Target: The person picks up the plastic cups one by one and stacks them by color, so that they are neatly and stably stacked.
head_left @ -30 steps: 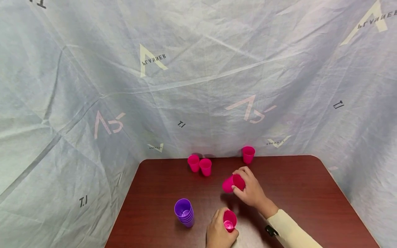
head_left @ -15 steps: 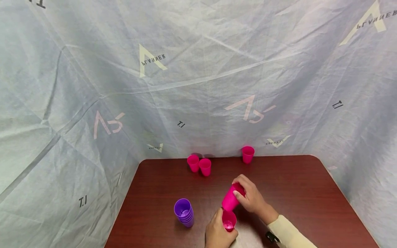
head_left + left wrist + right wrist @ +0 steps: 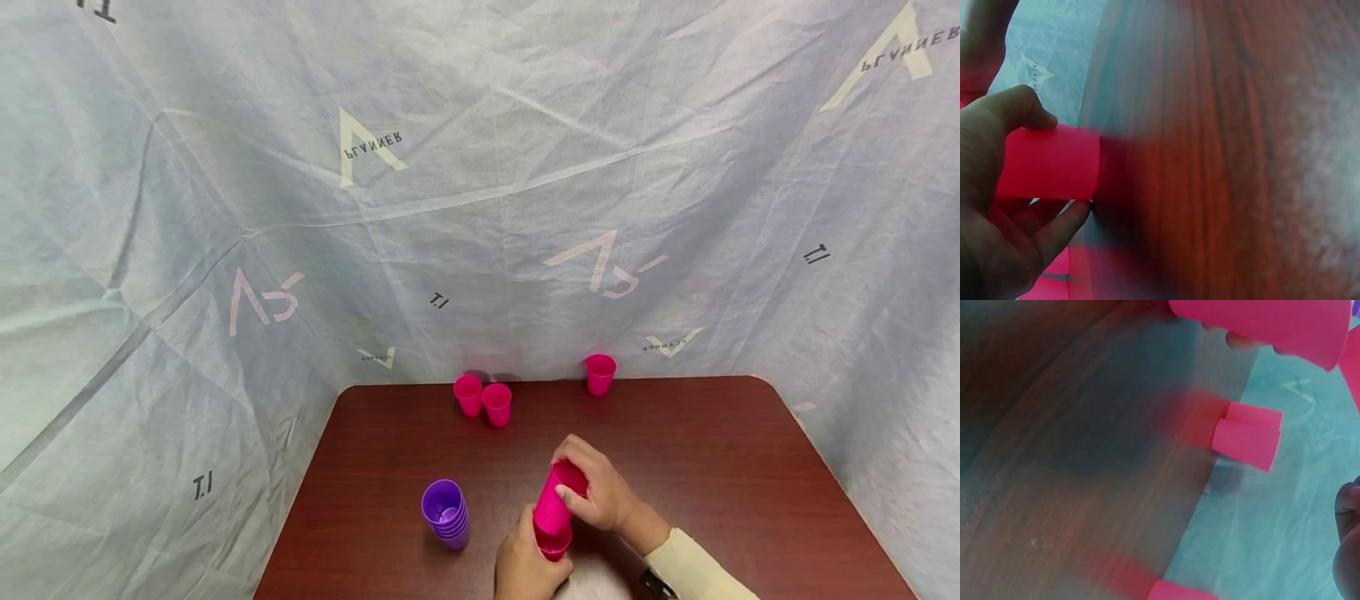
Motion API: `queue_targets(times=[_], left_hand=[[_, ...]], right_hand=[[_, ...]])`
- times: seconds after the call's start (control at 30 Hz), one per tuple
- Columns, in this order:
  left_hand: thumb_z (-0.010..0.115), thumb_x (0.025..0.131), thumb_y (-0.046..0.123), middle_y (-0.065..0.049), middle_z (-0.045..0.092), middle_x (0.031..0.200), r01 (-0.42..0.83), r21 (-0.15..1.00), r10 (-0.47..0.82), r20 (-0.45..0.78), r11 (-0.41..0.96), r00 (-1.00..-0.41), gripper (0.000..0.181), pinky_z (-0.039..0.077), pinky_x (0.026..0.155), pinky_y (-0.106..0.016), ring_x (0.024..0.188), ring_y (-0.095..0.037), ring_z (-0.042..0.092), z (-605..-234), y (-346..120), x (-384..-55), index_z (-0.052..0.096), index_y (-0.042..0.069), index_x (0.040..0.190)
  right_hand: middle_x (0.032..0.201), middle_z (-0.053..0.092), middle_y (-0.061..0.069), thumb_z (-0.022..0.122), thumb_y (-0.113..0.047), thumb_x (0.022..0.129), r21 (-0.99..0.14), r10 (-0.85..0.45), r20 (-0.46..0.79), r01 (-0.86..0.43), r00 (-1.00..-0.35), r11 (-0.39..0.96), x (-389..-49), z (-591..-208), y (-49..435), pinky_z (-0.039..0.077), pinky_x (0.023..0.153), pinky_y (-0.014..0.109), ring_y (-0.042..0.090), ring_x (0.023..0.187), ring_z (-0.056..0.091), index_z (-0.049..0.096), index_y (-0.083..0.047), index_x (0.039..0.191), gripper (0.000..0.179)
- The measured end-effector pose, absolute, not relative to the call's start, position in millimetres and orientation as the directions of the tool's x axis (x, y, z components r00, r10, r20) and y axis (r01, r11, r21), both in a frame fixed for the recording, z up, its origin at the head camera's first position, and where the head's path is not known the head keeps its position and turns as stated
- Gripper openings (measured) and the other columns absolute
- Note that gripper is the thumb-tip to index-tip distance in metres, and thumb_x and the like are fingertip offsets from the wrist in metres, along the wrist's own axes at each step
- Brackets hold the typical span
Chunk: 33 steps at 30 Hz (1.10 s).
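My left hand (image 3: 527, 557) grips a pink plastic cup (image 3: 553, 553) near the table's front, its mouth facing up. Fingers and thumb wrap its sides, and in the left wrist view the cup (image 3: 1054, 164) has its base close to the tabletop. With my right hand (image 3: 603, 493) I hold a second pink cup (image 3: 553, 507) by the rim, tilted. Its bottom end overlaps the mouth of the lower cup in the head view. The right wrist view catches only a sliver of the upper cup (image 3: 1354, 365) at its edge.
Left of the hands stands a nested stack of purple cups (image 3: 446, 514). Two pink cups (image 3: 483, 402) stand side by side at the table's back edge, another pink cup (image 3: 600, 377) further right. A grey printed sheet (image 3: 487, 208) hangs behind the brown wooden table (image 3: 375, 450).
My right hand has brought its pink cup down and toward me, from above the table to the mouth of the left hand's cup. The left hand has stayed nearly still.
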State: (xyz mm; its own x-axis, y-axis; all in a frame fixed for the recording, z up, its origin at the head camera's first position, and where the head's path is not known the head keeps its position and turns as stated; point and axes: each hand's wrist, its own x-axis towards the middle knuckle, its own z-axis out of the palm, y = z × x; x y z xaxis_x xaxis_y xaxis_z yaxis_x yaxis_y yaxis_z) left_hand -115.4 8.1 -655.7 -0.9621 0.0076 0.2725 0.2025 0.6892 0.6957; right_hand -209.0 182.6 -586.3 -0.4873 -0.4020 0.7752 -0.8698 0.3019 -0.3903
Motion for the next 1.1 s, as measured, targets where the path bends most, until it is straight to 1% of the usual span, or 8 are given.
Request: queue_targets(times=[0.23, 0.37, 0.5, 0.73, 0.9, 1.1], left_hand=[[0.092, 0.053, 0.022, 0.011, 0.07, 0.092, 0.197, 0.722, 0.007, 0.257, 0.664, -0.966, 0.079, 0.052, 0.066, -0.028, 0.077, -0.003, 0.062, -653.2, 7.2, -114.2, 0.061, 0.021, 0.126], [0.092, 0.052, 0.022, 0.01, 0.072, 0.092, 0.205, 0.712, 0.006, 0.272, 0.671, -0.962, 0.079, 0.053, 0.066, -0.028, 0.076, -0.004, 0.064, -654.4, 6.4, -114.3, 0.061, 0.021, 0.125], [0.092, 0.054, 0.023, 0.007, 0.074, 0.093, 0.21, 0.707, 0.01, 0.275, 0.676, -0.961, 0.078, 0.054, 0.065, -0.029, 0.076, -0.006, 0.066, -657.0, 5.6, -115.2, 0.06, 0.02, 0.125], [0.094, 0.058, 0.028, 0.005, 0.075, 0.097, 0.227, 0.687, 0.021, 0.294, 0.691, -0.955, 0.078, 0.057, 0.067, -0.031, 0.078, -0.009, 0.069, -660.1, 5.4, -116.1, 0.059, 0.019, 0.127], [0.095, 0.06, 0.036, 0.004, 0.074, 0.095, 0.242, 0.665, 0.016, 0.326, 0.706, -0.945, 0.075, 0.058, 0.066, -0.031, 0.078, -0.011, 0.071, -659.9, 6.1, -116.6, 0.059, 0.018, 0.124], [0.095, 0.063, 0.038, 0.004, 0.073, 0.091, 0.241, 0.669, 0.008, 0.331, 0.703, -0.943, 0.07, 0.057, 0.064, -0.03, 0.077, -0.01, 0.07, -658.4, 5.7, -116.1, 0.059, 0.019, 0.121]], right_hand=[[0.101, 0.06, -0.003, 0.073, -0.03, 0.071, -0.361, -0.447, 0.779, -0.897, -0.44, 0.256, -199.0, -594.7, 174.1, 0.047, 0.076, 0.008, 0.004, 0.092, 0.057, 0.065, -0.01, 0.105, 0.04], [0.102, 0.059, -0.002, 0.075, -0.032, 0.071, -0.357, -0.456, 0.778, -0.901, -0.433, 0.246, -194.9, -600.3, 170.6, 0.047, 0.075, 0.007, 0.003, 0.092, 0.057, 0.065, -0.012, 0.105, 0.041], [0.102, 0.058, -0.004, 0.076, -0.035, 0.07, -0.338, -0.478, 0.768, -0.904, -0.426, 0.263, -191.6, -604.9, 167.6, 0.045, 0.072, 0.006, 0.001, 0.089, 0.056, 0.066, -0.014, 0.103, 0.041], [0.103, 0.058, -0.006, 0.079, -0.039, 0.066, -0.292, -0.511, 0.753, -0.907, -0.414, 0.304, -184.5, -612.1, 164.1, 0.046, 0.077, 0.009, 0.001, 0.088, 0.057, 0.068, -0.016, 0.102, 0.044], [0.105, 0.057, -0.005, 0.079, -0.04, 0.068, -0.284, -0.528, 0.744, -0.909, -0.409, 0.304, -181.8, -616.1, 163.7, 0.047, 0.08, 0.011, 0.003, 0.09, 0.057, 0.068, -0.017, 0.105, 0.045], [0.104, 0.057, -0.006, 0.081, -0.039, 0.069, -0.274, -0.536, 0.743, -0.913, -0.4, 0.301, -181.0, -619.2, 161.6, 0.046, 0.079, 0.01, 0.002, 0.089, 0.056, 0.068, -0.018, 0.104, 0.043]])
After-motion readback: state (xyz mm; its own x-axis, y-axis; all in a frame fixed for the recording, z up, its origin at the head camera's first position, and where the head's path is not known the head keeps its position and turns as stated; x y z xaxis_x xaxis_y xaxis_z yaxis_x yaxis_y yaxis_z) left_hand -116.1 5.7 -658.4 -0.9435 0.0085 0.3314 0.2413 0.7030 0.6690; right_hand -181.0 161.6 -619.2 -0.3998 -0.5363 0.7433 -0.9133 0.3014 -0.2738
